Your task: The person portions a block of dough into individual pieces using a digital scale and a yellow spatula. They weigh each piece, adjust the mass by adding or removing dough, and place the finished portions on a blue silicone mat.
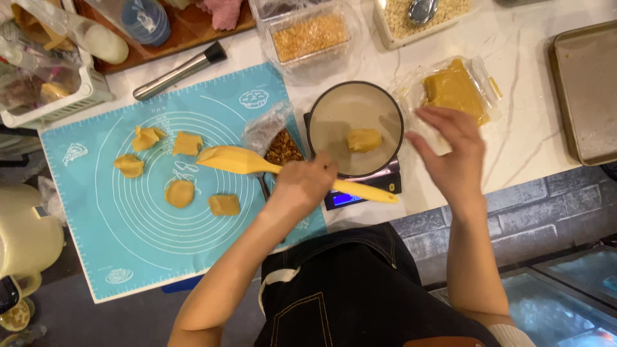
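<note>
The left hand is closed around the middle of a yellow spatula, fingers curled over the handle so that part of it is hidden; the blade lies over the blue baking mat and the handle end sticks out past the scale. The right hand hovers open above the counter, fingers loosely spread and holding nothing, between the bowl and the wrapped block of dough. Its fingertips are blurred, so I cannot tell whether they touch the wrap.

One bowl sits on the scale, covering most of it; only the front edge and a lit display show. Inside the bowl lies one lump of dough. Six flattened dough pieces lie apart on the mat. A small bag of brown crumbs sits just beside the bowl, partly hidden by crinkled plastic and the spatula.

At the top, one rolling pin lies beside a wooden board that is cut off by the frame. Two clear tubs of crumbs stand there, the right one cut off, with a spoon in it. One metal tray runs off the right edge. A cream jug is cut off at the left
</note>
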